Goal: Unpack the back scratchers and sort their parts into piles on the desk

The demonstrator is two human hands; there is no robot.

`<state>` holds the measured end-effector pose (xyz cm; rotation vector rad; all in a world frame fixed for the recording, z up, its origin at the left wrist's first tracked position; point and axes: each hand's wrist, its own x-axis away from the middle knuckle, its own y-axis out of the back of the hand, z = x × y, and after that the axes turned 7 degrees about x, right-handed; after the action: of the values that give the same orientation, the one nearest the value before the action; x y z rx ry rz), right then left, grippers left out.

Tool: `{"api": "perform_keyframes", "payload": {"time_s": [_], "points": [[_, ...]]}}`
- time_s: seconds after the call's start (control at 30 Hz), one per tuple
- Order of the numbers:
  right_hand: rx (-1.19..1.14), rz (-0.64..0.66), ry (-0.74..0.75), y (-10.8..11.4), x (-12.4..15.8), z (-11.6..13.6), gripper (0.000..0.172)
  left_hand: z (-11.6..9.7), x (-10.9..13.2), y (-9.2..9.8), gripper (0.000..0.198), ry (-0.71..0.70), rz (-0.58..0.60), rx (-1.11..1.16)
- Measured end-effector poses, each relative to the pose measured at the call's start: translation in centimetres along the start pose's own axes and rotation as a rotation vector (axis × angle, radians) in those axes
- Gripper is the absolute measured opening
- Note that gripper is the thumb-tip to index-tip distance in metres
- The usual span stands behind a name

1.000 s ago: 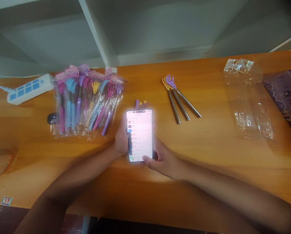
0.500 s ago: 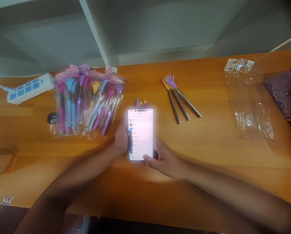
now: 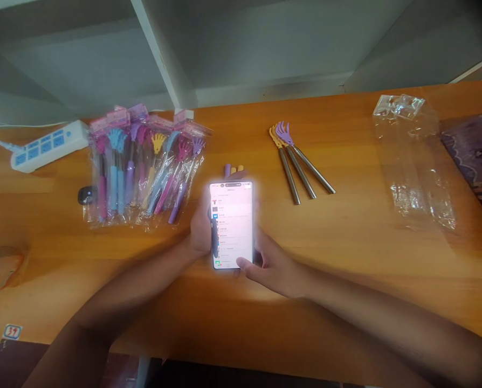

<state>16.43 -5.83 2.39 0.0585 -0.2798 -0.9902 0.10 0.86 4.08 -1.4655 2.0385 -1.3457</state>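
A bright-screened phone [image 3: 232, 223] is held upright over the wooden table [image 3: 346, 242] by both hands. My left hand [image 3: 201, 229] wraps its left edge, thumb lying on the screen. My right hand [image 3: 267, 265] cups the lower right corner, thumb at the bottom of the screen. Small purple and yellow handle caps [image 3: 233, 170] peek out just beyond the phone's top. A pile of bagged, coloured hand-shaped back scratchers [image 3: 142, 167] lies left of the phone. Three unwrapped scratchers with steel shafts [image 3: 300, 164] lie to its right.
Empty clear plastic bags [image 3: 417, 161] lie at the right, beside a purple patterned cloth [image 3: 477, 156]. A white power strip [image 3: 47, 145] sits at the back left, and a small dark object [image 3: 87, 195] beside the bag pile. White shelving rises behind the table.
The phone and both hands keep nearly the same place; only the view shifts slightly. The screen's list looks a little different.
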Motion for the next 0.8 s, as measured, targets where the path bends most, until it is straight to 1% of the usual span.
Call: {"api": "perform_keyframes", "payload": {"time_s": [0.1,0.27,0.43,0.5,0.6,0.7,0.8], "points": [[-0.011,-0.001,0.019,0.0,-0.06,-0.09,0.07,0.06,0.0,0.15,0.07,0.003,0.073,-0.004],[-0.002,-0.015,0.037,-0.07,-0.1,-0.23,0.067,0.24,-0.15,0.48,0.069,-0.002,0.071,0.013],[-0.012,-0.021,0.07,0.0,-0.03,-0.11,0.061,0.19,-0.13,0.24,0.064,-0.016,0.102,-0.01],[0.0,-0.016,0.061,0.07,0.0,0.02,0.06,0.13,-0.09,0.17,0.065,-0.022,0.094,-0.015],[0.004,-0.009,0.044,0.11,0.03,0.09,0.063,0.04,-0.11,0.28,0.065,-0.023,0.057,-0.021],[-0.016,-0.013,0.058,0.01,0.04,-0.1,0.07,-0.02,-0.26,0.5,0.068,-0.069,0.001,-0.041],[-0.027,-0.017,0.078,-0.09,0.09,-0.37,0.072,-0.05,-0.44,0.47,0.072,-0.114,-0.042,-0.061]]}}
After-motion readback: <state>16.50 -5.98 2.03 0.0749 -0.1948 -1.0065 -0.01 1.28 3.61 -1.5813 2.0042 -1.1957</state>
